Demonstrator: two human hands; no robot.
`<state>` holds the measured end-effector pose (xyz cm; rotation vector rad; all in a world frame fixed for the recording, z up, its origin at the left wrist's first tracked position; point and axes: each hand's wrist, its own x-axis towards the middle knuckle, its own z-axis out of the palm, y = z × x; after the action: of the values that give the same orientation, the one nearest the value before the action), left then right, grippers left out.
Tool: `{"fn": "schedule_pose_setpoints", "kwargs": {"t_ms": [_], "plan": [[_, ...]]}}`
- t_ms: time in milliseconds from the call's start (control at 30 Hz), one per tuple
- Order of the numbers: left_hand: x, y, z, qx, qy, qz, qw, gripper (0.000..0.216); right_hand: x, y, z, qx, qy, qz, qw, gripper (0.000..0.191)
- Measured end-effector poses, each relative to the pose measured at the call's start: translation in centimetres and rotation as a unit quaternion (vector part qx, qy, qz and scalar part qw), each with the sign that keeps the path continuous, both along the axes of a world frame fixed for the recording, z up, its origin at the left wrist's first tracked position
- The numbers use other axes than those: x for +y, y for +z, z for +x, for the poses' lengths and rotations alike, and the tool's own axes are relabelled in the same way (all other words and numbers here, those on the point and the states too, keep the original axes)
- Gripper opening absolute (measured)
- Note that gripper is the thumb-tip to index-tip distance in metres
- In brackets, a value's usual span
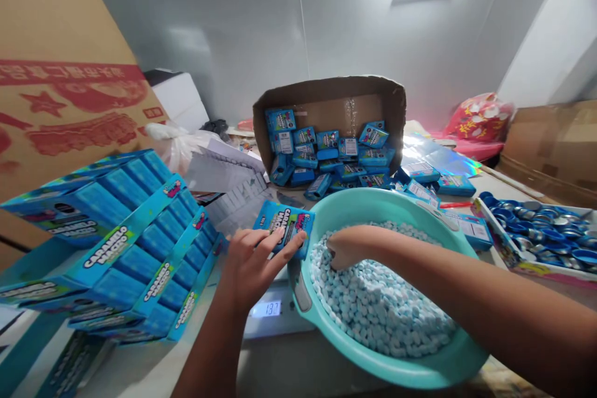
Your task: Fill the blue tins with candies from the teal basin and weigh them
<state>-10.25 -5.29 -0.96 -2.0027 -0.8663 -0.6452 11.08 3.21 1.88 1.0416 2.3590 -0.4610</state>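
A small blue candy box (284,227) printed "Caramelo Macizo" is over a digital scale (273,323) with a lit display. My left hand (261,258) is closed round the box, fingers across its front and near edge. To its right, a turquoise basin (396,367) holds a heap of small pale blue and white candies (373,298). My right hand (345,247) reaches into the candies at the basin's left side. Its fingertips are sunk among them, so I cannot see what they hold.
Stacked display trays (125,261) of blue boxes lean at the left beside a large carton (60,74). Behind the basin, an open cardboard box (326,96) lies full of blue boxes, some spilling out. A tray of blue-rimmed caps (545,230) stands at the right.
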Motion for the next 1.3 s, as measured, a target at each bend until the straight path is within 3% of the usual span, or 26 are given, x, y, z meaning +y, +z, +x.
{"fn": "schedule_pose_setpoints", "kwargs": {"t_ms": [133,467,800,933,1167,1300], "plan": [[-0.1,0.1,0.8,-0.009,-0.022,0.023,0.999,0.051,0.0,0.1,0.0,0.003,0.009,-0.007,1.000,0.044],[0.5,-0.1,0.6,-0.011,-0.001,-0.028,1.000,0.046,-0.3,0.6,-0.1,-0.006,0.015,-0.015,1.000,0.044],[0.5,-0.4,0.7,-0.020,-0.016,0.010,1.000,0.048,-0.5,0.6,0.1,-0.002,0.005,-0.009,1.000,0.041],[0.4,-0.3,0.8,-0.023,0.001,-0.031,0.999,0.044,-0.7,0.6,0.1,0.008,0.000,-0.003,1.000,0.038],[-0.2,-0.9,1.2,-0.030,0.019,0.027,0.999,0.048,-0.7,0.4,0.1,0.022,0.001,0.000,1.000,0.032],[-0.4,-0.7,1.5,-0.035,-0.022,0.103,0.994,0.050,-0.6,0.4,0.2,0.025,-0.005,-0.002,1.000,0.035]]}}
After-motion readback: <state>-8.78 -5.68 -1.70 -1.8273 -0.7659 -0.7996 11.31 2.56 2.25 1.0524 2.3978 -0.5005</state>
